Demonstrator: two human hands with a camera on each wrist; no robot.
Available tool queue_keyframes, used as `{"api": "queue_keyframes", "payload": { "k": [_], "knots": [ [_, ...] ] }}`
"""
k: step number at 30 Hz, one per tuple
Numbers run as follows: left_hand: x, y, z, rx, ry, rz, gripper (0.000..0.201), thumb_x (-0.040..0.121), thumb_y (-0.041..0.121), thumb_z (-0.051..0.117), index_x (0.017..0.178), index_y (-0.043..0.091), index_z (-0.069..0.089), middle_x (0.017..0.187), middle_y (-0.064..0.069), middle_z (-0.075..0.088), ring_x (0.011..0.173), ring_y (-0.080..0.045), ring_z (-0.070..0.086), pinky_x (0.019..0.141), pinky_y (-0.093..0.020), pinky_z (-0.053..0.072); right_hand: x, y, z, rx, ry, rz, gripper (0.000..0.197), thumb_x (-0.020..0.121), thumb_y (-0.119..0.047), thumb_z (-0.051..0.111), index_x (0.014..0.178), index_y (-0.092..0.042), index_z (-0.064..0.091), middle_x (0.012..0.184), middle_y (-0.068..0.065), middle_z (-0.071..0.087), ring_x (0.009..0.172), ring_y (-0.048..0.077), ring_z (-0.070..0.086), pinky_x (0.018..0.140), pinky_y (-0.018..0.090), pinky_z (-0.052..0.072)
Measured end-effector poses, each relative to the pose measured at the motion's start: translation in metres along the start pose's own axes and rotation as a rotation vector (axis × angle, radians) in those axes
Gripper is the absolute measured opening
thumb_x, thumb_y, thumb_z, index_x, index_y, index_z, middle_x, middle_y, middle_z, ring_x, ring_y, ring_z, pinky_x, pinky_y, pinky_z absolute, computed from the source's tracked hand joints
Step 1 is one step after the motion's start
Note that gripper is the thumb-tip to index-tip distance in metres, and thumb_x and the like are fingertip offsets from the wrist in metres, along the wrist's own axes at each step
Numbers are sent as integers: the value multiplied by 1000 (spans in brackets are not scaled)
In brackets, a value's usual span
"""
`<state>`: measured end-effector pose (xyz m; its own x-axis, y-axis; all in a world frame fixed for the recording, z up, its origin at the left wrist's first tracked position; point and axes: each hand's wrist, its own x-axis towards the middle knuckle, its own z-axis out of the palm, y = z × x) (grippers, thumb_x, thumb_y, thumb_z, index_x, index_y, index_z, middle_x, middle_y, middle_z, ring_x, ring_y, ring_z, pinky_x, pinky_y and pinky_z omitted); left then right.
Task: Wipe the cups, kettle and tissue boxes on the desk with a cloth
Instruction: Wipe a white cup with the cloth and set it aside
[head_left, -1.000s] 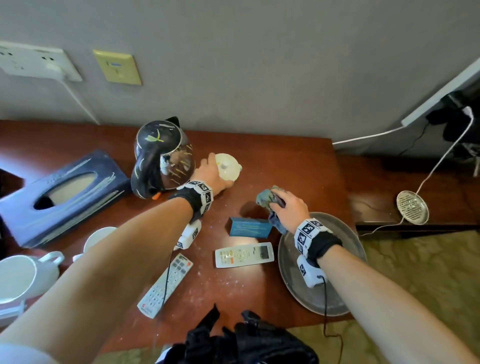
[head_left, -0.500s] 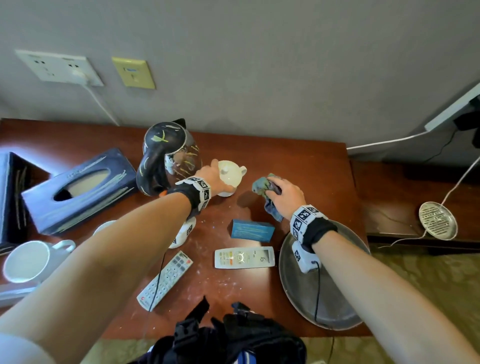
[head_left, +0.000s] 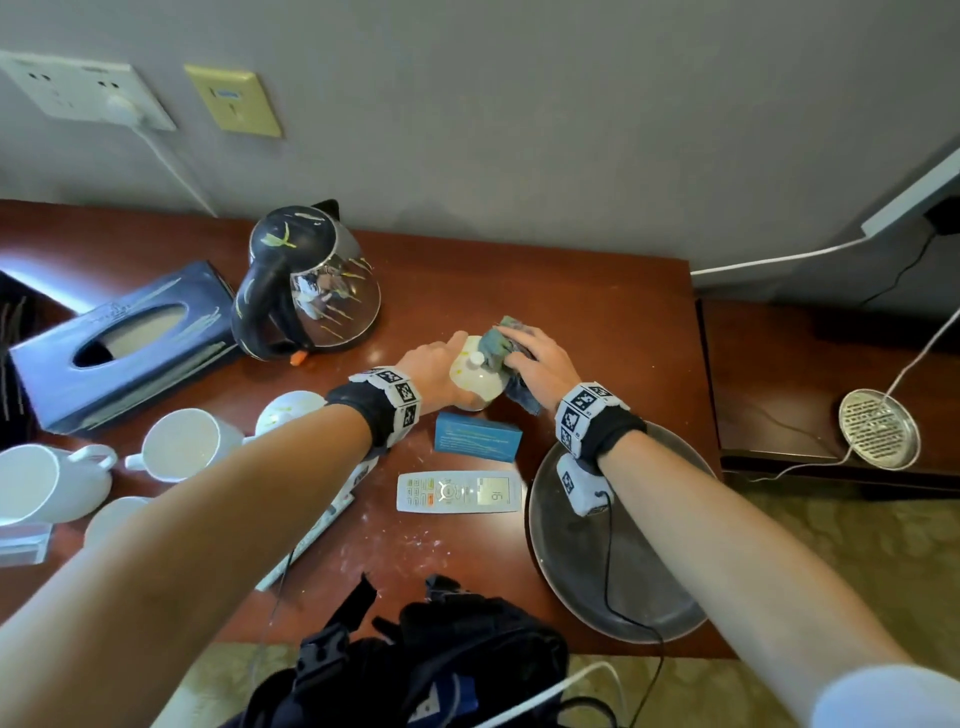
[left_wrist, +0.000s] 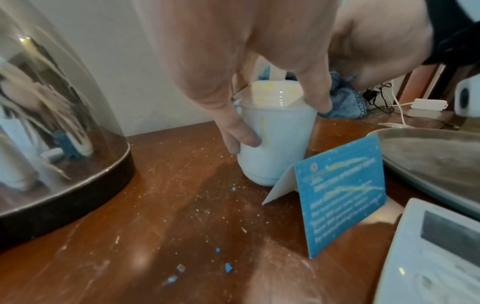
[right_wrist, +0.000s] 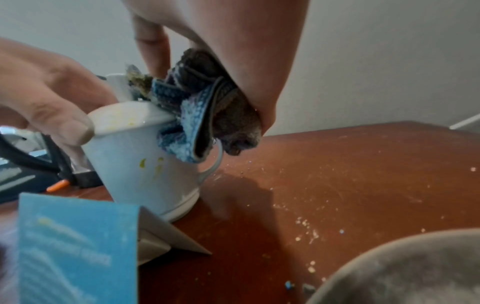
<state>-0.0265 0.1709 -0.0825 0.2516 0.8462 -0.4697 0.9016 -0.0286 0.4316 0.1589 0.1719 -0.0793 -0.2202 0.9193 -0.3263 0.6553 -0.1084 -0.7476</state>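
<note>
Near the middle of the head view, the left hand (head_left: 434, 371) grasps a white lidded cup (head_left: 477, 382) that stands on the wooden desk (head_left: 597, 312); in the left wrist view its fingers (left_wrist: 241, 133) curl down around the cup's side while the thumb reaches over the far edge of the lid (left_wrist: 275, 94). The right hand (head_left: 543, 364) is clenched around a bunched blue cloth (head_left: 498, 340) and holds it against the top of the lid (in the right wrist view the cloth (right_wrist: 200, 115) also hangs down over the cup's handle side). Yellow smears show on the lid and on the cup's wall (right_wrist: 145, 164).

Just below the cup in the head view stands a folded blue card (head_left: 478, 436), and below that lies a white remote (head_left: 460, 491). A round grey tray (head_left: 623, 597) sits at the lower right, under the right forearm. The kettle (head_left: 306, 286) stands at the upper left of the cup, with a dark tissue box (head_left: 119, 343) further left. Three more white cups (head_left: 182, 444) are grouped at the left edge, near a loose lid (head_left: 291, 410). Pale crumbs and small blue chips (left_wrist: 228, 267) dot the desk in the wrist views.
</note>
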Motion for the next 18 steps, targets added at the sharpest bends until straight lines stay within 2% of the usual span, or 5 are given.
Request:
{"api": "queue_keyframes", "payload": {
  "k": [2, 4, 8, 11, 18],
  "knots": [
    [-1, 0, -3, 12, -12, 1, 81, 75, 50, 79, 135, 17, 36, 114, -8, 60, 101, -30, 59, 82, -37, 47, 1, 3, 5, 103, 19, 2, 36, 98, -41, 53, 132, -33, 60, 141, -2, 48, 134, 20, 38, 114, 39, 29],
    [-1, 1, -4, 24, -19, -3, 83, 74, 51, 79, 136, 18, 35, 115, -8, 61, 101, -30, 60, 82, -38, 48, 0, 5, 7, 51, 60, -24, 35, 98, -45, 52, 130, -34, 62, 139, 0, 50, 131, 21, 41, 111, 39, 32],
    [-2, 1, -5, 31, -33, -13, 84, 74, 55, 77, 137, 21, 33, 114, -8, 61, 99, -29, 60, 82, -39, 49, -18, 17, 11, -100, 95, -130, 34, 98, -36, 57, 131, -33, 62, 141, 1, 51, 128, 20, 41, 102, 27, 29],
    [-3, 1, -5, 35, -30, -18, 86, 74, 57, 77, 138, 23, 31, 115, -6, 62, 99, -29, 60, 83, -40, 50, -14, 21, 9, -166, 98, -223, 33, 98, -31, 57, 131, -31, 62, 141, 3, 53, 128, 23, 42, 101, 27, 30],
    [-5, 2, -7, 57, -23, -46, 89, 75, 55, 77, 143, 24, 28, 122, -5, 61, 105, -30, 60, 86, -41, 50, 31, 0, 3, -88, 89, -36, 29, 101, -35, 51, 123, -28, 69, 137, -1, 59, 127, 25, 51, 107, 34, 39]
  ]
}}
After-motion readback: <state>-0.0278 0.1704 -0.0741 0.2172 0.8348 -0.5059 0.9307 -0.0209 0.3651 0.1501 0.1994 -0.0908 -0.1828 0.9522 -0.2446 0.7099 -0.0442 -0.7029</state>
